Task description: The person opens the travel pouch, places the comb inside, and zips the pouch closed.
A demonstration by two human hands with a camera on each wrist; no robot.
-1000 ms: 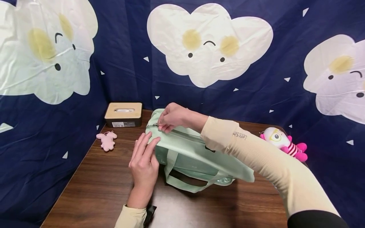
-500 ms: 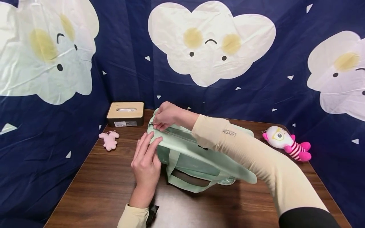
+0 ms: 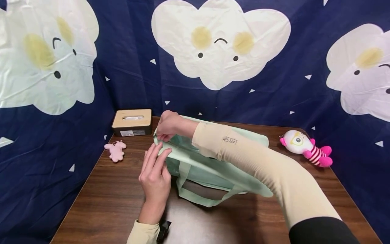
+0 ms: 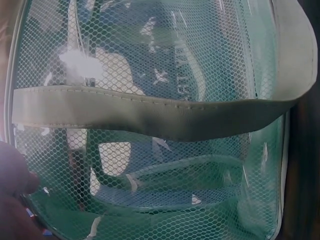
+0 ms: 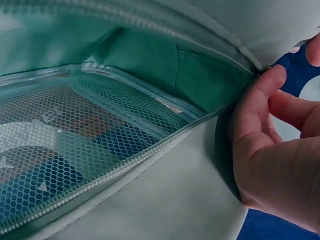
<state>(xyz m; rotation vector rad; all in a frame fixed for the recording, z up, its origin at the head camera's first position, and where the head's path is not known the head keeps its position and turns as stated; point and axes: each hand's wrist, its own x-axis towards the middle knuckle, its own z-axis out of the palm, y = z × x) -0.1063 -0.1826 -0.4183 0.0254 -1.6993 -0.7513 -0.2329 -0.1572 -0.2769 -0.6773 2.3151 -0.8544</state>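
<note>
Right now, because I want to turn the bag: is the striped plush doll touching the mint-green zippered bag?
Apart. The head view shows a strip of brown tabletop between the striped plush doll and the mint-green zippered bag.

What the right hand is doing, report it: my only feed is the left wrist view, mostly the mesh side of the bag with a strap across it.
Observer: In the head view, the right hand pinches at one end of the zipper, on the person's left.
Operator: Tell me if the top of the bag is closed.
Observer: It gapes; the right wrist view looks past the parted zipper edges into the green interior.
Operator: Name what is off to the person's left of the bag.
Observer: A pink plush toy lies there, with a tissue box just behind it.
</note>
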